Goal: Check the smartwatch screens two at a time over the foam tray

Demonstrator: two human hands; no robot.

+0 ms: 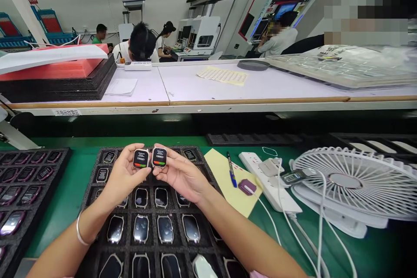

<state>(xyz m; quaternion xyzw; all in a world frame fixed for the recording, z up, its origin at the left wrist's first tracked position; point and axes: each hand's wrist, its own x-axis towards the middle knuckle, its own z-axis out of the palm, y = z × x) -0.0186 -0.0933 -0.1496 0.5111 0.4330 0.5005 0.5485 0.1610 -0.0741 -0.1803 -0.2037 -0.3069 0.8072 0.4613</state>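
Observation:
My left hand (125, 173) grips a smartwatch (141, 159) with a pale metal case, its screen lit with white text and a red and green bar. Beside it, a second smartwatch (159, 157) with a like display is pinched in my right hand (184, 176). Both screens face me, side by side and close together. Below my hands lies a black foam tray (151, 236) whose compartments hold several more watches, many with dark screens. Some watches at the tray's far side, such as one watch (102, 175) on the left, show lit text.
Another foam tray (60, 169) with purple-rimmed watches is at the left. Right of the main tray are yellow paper (215, 163), a blue pen (232, 171), a purple device (246, 186), a power strip (260, 182) with cables and a white fan (345, 180). A shelf (189, 82) spans the back.

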